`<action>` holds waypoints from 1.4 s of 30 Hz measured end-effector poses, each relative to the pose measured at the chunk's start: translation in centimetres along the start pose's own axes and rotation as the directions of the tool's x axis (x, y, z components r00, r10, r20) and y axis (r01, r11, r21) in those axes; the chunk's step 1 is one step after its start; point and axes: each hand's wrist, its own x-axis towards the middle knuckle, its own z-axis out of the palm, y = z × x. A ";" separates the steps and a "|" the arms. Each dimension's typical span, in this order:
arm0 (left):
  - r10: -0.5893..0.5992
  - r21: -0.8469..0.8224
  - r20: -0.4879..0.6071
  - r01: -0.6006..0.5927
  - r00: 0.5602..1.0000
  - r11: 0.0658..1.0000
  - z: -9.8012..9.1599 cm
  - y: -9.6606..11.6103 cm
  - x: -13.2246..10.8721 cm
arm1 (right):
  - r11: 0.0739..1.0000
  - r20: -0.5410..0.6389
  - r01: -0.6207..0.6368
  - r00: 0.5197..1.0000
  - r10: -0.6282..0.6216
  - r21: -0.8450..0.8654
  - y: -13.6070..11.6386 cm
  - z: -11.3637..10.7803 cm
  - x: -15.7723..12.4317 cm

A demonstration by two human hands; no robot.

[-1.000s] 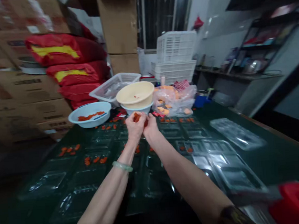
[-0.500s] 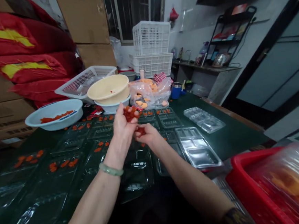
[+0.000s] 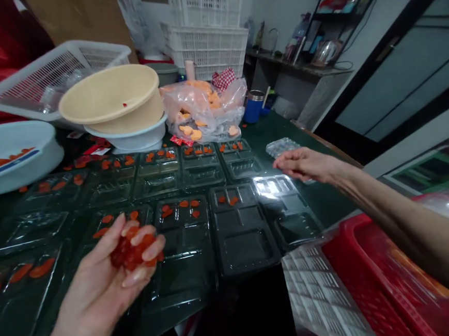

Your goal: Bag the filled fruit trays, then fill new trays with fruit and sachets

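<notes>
My left hand point(image 3: 114, 277) is raised at the lower left, fingers curled around a handful of orange-red slices point(image 3: 132, 248). Below and beside it lie clear compartment trays point(image 3: 182, 280), several with similar slices in their small upper compartments. My right hand point(image 3: 302, 164) is stretched out on the right, palm down, fingers extended and close together, with nothing visible in them. Its fingertips hover between a shiny clear tray point(image 3: 289, 204) and a separate clear tray point(image 3: 281, 147) behind, which the hand partly covers; whether they touch cannot be made out.
A light-blue basin point(image 3: 48, 151) with slices stands at far left, beside a cream basin point(image 3: 114, 101) stacked on another. Behind are a plastic bag point(image 3: 209, 122) of orange pieces, a blue cup point(image 3: 254, 106) and white crates point(image 3: 207, 50). A red basket point(image 3: 355, 251) stands at lower right.
My hands were together over the trays; they have parted. The left has come nearer and leftward with the slices, the right has swung out to the right. The view has tilted down.
</notes>
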 end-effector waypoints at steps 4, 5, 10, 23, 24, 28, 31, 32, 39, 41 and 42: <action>-0.069 0.052 0.163 0.062 0.984 0.997 0.0 -3.4 0.5 | 0.968 -0.046 0.015 0.999 -0.027 -0.251 1.9 2.8 0.4; -0.081 0.046 0.196 0.073 0.977 0.996 0.1 -4.0 0.6 | 0.960 -0.082 0.001 0.996 -0.025 -0.280 2.1 3.2 0.8; -0.082 0.057 0.258 0.069 0.963 0.996 0.1 -4.7 0.5 | 0.975 -0.192 -0.110 0.970 0.147 0.192 1.8 2.9 1.9; -0.041 0.009 0.260 0.040 0.965 0.999 -0.7 -5.8 -0.5 | 0.715 -0.460 0.217 0.873 0.162 0.664 3.8 4.9 2.4; -0.038 0.007 0.256 0.037 0.966 0.999 -0.7 -5.8 -0.4 | 0.703 -0.459 0.229 0.875 0.154 0.673 3.9 5.0 2.5; -0.030 0.003 0.278 0.031 0.960 1.000 -0.9 -5.9 -0.3 | 0.686 -0.477 0.270 0.869 0.128 0.676 4.3 5.7 2.9; -0.025 -0.007 0.290 0.029 0.957 1.000 -1.0 -5.9 -0.4 | 0.697 -0.536 0.328 0.839 0.095 0.637 4.6 6.2 3.3; -0.023 -0.012 0.291 0.028 0.956 1.000 -1.0 -5.9 -0.4 | 0.701 -0.551 0.345 0.830 0.082 0.624 4.7 6.3 3.4; -0.008 -0.051 0.301 0.024 0.953 0.998 -1.2 -5.5 -0.6 | 0.707 -0.552 0.349 0.831 0.071 0.615 4.8 6.7 3.5; 0.002 -0.054 0.304 0.015 0.953 0.998 -1.3 -5.4 -0.6 | 0.706 -0.546 0.352 0.836 0.058 0.614 4.7 7.1 3.4; 0.009 -0.056 0.304 0.009 0.953 0.998 -1.4 -5.3 -0.6 | 0.705 -0.547 0.361 0.836 0.046 0.611 4.6 7.2 3.3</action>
